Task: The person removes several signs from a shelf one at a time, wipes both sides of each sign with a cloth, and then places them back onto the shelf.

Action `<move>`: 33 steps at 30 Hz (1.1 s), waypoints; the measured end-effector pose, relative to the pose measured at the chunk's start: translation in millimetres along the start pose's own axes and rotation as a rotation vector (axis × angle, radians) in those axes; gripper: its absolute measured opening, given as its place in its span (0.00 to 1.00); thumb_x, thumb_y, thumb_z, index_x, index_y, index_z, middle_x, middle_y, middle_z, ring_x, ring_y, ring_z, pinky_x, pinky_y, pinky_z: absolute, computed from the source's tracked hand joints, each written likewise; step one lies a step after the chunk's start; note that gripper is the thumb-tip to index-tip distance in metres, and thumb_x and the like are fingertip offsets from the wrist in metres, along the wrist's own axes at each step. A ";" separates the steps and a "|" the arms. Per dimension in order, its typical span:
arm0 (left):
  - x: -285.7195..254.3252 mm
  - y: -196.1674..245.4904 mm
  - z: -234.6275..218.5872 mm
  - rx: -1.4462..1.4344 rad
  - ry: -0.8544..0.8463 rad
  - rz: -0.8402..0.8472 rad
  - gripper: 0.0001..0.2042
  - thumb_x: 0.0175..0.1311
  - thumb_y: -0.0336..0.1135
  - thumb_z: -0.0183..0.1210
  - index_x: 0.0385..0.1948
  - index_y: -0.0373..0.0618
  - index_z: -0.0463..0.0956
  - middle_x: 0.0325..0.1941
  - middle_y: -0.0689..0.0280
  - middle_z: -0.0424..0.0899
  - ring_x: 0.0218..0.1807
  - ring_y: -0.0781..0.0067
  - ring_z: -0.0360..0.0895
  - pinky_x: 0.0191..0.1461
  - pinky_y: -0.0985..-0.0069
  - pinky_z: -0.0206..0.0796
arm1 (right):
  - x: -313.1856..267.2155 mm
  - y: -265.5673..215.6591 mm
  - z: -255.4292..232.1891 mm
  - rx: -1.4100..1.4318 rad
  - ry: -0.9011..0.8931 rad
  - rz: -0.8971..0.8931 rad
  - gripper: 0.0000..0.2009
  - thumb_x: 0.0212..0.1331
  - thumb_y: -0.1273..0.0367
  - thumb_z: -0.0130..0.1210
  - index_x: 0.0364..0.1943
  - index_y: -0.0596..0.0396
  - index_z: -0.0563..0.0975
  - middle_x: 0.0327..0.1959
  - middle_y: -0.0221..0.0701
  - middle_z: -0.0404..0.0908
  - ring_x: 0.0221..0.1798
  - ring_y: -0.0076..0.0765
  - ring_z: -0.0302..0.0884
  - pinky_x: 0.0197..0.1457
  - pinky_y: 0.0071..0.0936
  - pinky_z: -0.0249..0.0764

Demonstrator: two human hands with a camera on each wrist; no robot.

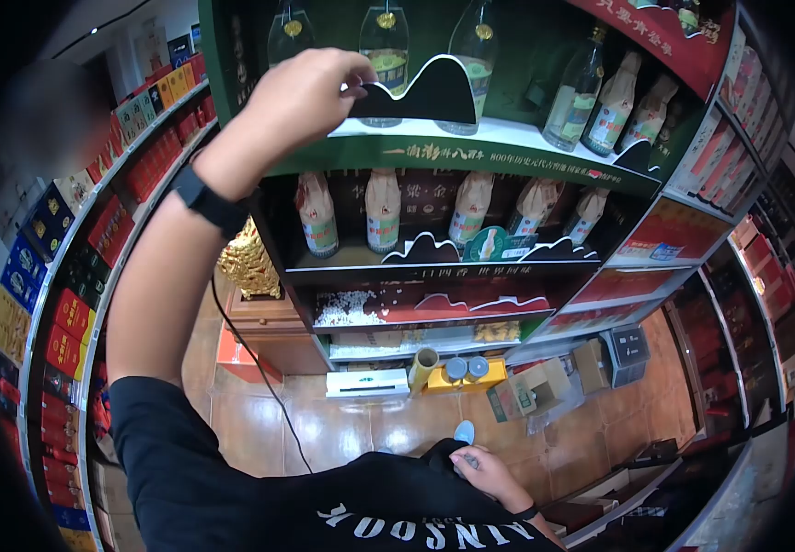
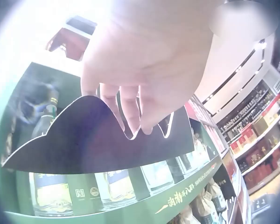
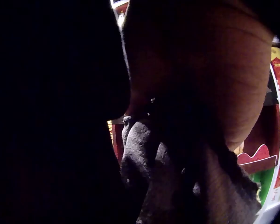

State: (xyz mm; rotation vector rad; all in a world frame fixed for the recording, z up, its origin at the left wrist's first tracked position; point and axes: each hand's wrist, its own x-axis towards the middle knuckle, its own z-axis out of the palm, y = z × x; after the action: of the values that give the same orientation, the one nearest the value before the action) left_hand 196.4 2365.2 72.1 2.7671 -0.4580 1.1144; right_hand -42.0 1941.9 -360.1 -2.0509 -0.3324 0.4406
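My left hand (image 1: 353, 86) is raised to the top shelf of a green display stand (image 1: 471, 152). It pinches the left end of a black mountain-shaped card (image 1: 420, 94) that stands along the shelf front. In the left wrist view the left hand's fingers (image 2: 130, 109) curl over the top edge of the black card (image 2: 93, 144), with clear bottles (image 2: 49, 193) behind it. My right hand (image 1: 473, 463) is low by my waist and grips a dark cloth (image 3: 142, 154) against my black shirt. The right wrist view is mostly dark.
Paper-wrapped bottles (image 1: 383, 210) line the second shelf and glass bottles (image 1: 578, 92) the top one. Boxes and canisters (image 1: 465, 370) sit on the tiled floor at the stand's foot. Curved shelves of red and blue boxes (image 1: 66, 304) run along the left, more shelving (image 1: 766, 276) on the right.
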 end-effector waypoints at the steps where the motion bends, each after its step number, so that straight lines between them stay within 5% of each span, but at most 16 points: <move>1: 6.0 0.4 4.5 -0.009 -0.034 -0.038 0.12 0.65 0.28 0.63 0.49 0.43 0.85 0.46 0.53 0.89 0.49 0.50 0.87 0.53 0.60 0.78 | 0.7 -2.9 -1.6 -0.002 -0.002 0.006 0.13 0.71 0.61 0.63 0.47 0.57 0.85 0.41 0.40 0.86 0.44 0.41 0.85 0.51 0.34 0.79; 6: 22.3 -3.1 39.5 0.011 -0.066 -0.028 0.10 0.64 0.34 0.64 0.44 0.50 0.88 0.41 0.57 0.90 0.47 0.50 0.87 0.49 0.56 0.79 | -2.3 -0.6 -6.1 0.027 -0.022 0.084 0.13 0.71 0.61 0.63 0.47 0.57 0.85 0.41 0.41 0.87 0.44 0.40 0.86 0.51 0.34 0.80; 33: 45.5 33.5 84.4 0.031 -0.179 0.035 0.10 0.65 0.35 0.62 0.43 0.49 0.88 0.41 0.55 0.90 0.48 0.51 0.87 0.52 0.55 0.78 | -7.1 18.8 -5.2 0.041 0.028 0.050 0.13 0.72 0.62 0.62 0.47 0.59 0.85 0.42 0.37 0.88 0.45 0.32 0.86 0.51 0.30 0.80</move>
State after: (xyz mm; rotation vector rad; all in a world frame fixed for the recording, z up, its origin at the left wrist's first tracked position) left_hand 271.9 2303.9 42.9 2.9097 -0.5148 0.8917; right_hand -45.1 1925.8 -372.9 -2.0270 -0.2545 0.4455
